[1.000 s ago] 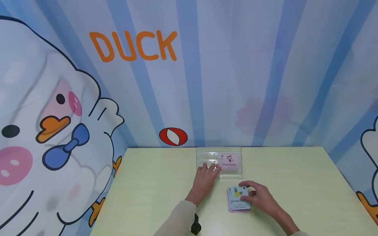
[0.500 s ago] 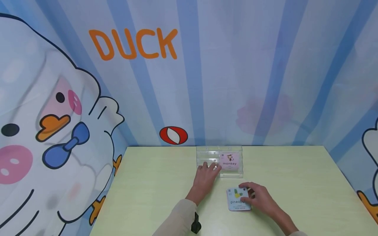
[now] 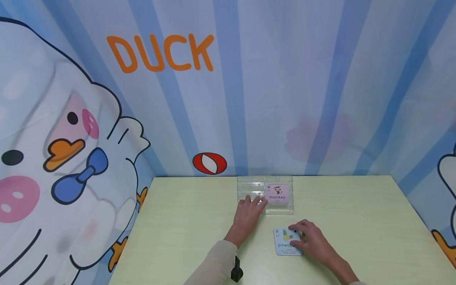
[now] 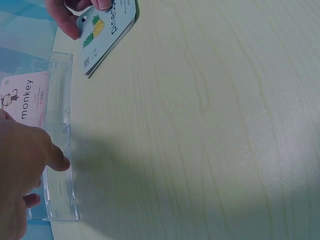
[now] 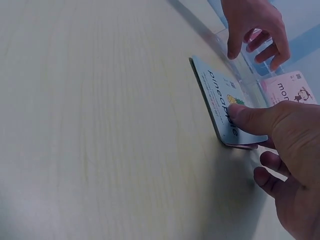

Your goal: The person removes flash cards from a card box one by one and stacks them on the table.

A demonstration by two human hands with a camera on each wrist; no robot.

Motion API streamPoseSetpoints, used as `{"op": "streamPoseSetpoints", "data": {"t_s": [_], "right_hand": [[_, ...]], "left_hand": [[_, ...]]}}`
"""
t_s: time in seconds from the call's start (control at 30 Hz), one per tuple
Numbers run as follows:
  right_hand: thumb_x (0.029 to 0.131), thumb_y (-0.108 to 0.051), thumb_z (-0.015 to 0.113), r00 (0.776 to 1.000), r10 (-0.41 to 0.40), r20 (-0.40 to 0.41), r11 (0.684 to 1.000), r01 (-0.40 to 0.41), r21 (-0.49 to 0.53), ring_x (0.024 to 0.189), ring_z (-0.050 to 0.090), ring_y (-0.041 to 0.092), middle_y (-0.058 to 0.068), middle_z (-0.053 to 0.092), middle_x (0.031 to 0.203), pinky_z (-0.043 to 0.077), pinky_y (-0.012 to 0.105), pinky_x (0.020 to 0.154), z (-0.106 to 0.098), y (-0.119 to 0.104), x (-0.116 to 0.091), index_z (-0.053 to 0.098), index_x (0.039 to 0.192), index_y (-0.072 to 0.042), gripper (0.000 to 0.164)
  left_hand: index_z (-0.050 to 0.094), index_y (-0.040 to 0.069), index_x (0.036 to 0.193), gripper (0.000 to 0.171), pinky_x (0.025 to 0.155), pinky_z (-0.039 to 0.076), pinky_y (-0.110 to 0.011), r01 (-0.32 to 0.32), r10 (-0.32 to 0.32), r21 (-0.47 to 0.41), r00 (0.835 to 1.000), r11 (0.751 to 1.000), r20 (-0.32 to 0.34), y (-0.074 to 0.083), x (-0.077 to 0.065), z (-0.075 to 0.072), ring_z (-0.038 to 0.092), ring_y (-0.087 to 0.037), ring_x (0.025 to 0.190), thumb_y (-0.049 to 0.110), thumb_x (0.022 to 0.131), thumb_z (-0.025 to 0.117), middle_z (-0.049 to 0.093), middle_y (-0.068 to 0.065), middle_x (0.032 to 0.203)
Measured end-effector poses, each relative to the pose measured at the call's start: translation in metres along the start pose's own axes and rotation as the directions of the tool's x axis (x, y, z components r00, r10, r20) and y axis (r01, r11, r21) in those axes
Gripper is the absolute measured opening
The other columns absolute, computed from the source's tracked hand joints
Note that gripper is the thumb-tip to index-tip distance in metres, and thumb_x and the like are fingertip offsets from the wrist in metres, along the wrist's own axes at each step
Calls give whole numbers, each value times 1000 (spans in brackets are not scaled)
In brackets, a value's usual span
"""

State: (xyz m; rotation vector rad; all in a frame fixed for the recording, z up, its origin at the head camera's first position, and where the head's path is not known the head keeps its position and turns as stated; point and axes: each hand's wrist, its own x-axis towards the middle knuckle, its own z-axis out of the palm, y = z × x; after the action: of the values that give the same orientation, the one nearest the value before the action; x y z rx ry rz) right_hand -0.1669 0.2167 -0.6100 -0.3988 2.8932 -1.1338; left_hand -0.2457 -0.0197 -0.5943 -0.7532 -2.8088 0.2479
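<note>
A clear plastic card holder (image 3: 249, 184) stands near the table's back edge. In its right half sits a pink flashcard with "monkey" (image 3: 277, 194). My left hand (image 3: 247, 215) rests at the holder's left half, its fingers spread and slightly bent. The thumb reaches the front edge in the left wrist view. In front of the holder, my right hand (image 3: 315, 241) pinches a small stack of flashcards (image 3: 284, 245) by its right side. The thumb lies on the light-blue "pineapple" card on top, as the right wrist view shows. The lower cards (image 5: 232, 145) are mostly hidden.
A pale wood-grain table (image 3: 185, 221) extends to both sides of the hands. A printed curtain (image 3: 270, 87) hangs right behind the table's back edge, close to the holder.
The pink edge under the pineapple card no longer shows in the head view, and the stack looks more even. The right fingers have shifted slightly on it. My left hand has stayed put.
</note>
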Motion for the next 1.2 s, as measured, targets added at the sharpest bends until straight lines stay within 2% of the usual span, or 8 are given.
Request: {"op": "streamPoseSetpoints", "data": {"t_s": [0.33,0.43,0.57,0.67,0.8,1.03,1.2], "right_hand": [[80,-12,90,999,16,35,999,-14,-52,104,56,22,1,62,111,50,47,93,-1,1,1,76,118,-8,40],[80,-12,89,999,20,50,999,-18,-35,102,57,20,1,62,111,52,43,90,-2,0,2,75,120,-7,42],[83,-14,88,997,31,72,1000,-32,1,95,55,16,1,62,112,52,33,81,-8,-2,6,71,124,-7,45],[84,-16,87,997,25,73,999,-26,19,93,54,18,3,62,114,50,30,78,-15,-5,12,69,126,-6,47],[87,-18,85,999,-17,48,1000,16,20,94,56,22,9,63,118,51,31,76,-25,-11,23,67,129,-4,47],[91,-17,82,997,-79,-20,997,80,21,99,61,32,17,60,126,56,47,81,-39,-20,44,64,132,-2,48],[92,-14,80,990,-110,-84,994,111,4,98,63,35,21,58,129,57,48,80,-44,-21,59,63,134,-2,47]], "left_hand": [[52,29,141,50,91,56,-38,1,-1,-9,1000,1000,14,0,0,-2,59,-22,109,18,98,74,61,6,137],[52,29,141,50,91,56,-38,0,0,-9,1000,1000,16,0,0,-3,58,-22,109,18,97,75,61,5,137],[52,29,142,51,91,56,-38,0,0,2,1000,1000,20,0,-1,-3,58,-23,109,18,97,75,61,5,138],[52,29,142,52,91,56,-38,1,-2,12,1000,1000,24,0,0,-4,58,-23,110,18,97,75,60,5,139],[52,29,142,53,91,56,-37,4,-4,13,1000,1000,27,0,-1,-4,58,-23,109,18,96,76,61,5,138],[52,29,142,52,92,55,-37,2,-2,4,1000,1000,29,0,-1,-3,58,-22,110,17,96,75,60,5,138],[52,29,143,53,93,55,-37,1,-1,7,1000,1000,27,0,-1,-4,58,-22,112,18,97,75,60,5,139]]}}
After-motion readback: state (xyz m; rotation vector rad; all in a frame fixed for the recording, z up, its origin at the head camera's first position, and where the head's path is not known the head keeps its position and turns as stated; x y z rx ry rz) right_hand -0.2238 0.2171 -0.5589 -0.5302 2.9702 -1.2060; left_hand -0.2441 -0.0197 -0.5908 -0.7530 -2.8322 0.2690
